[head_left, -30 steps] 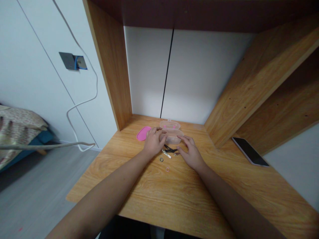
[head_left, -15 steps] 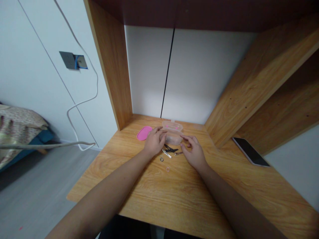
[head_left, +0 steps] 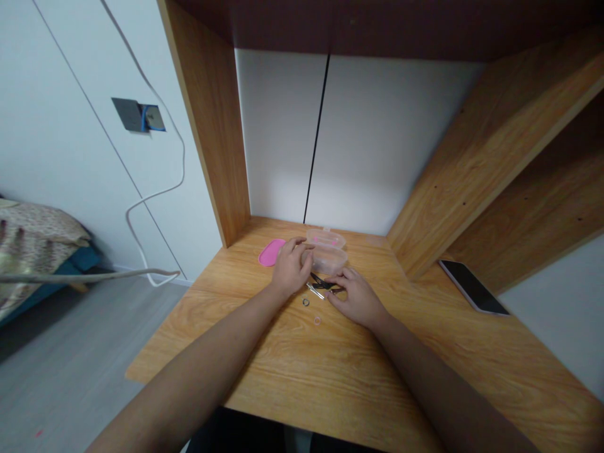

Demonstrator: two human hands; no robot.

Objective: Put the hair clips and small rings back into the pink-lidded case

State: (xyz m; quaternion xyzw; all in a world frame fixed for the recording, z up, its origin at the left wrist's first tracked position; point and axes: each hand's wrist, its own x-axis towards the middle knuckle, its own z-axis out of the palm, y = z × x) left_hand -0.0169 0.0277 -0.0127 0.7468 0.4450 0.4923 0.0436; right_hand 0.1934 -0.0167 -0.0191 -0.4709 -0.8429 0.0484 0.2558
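Note:
My left hand [head_left: 291,269] rests at the left end of a clear plastic box [head_left: 330,258], its fingers apart and slightly curled by the rim. The box's hinged clear lid [head_left: 326,238], with pink marks, lies open behind it. In front of the box my right hand [head_left: 356,296] reaches over small items, with thumb and fingers apart around a small dark piece partly hidden by them. Beside those fingertips are black hair clips [head_left: 319,283] and silver metal clips [head_left: 315,291]. Nearer to me lie a small dark ring [head_left: 306,302] and a pink ring [head_left: 318,321].
A pink oval tray or lid [head_left: 270,253] lies left of my left hand. At the right a dark-screened tablet [head_left: 474,287] rests by the wooden upright. Wooden side panels and a white back wall [head_left: 368,145] enclose the desk [head_left: 302,371]. A white cable [head_left: 183,157] hangs at the left.
My right hand has moved from the box's right end toward me and left, down to the small clips. My left hand has barely moved.

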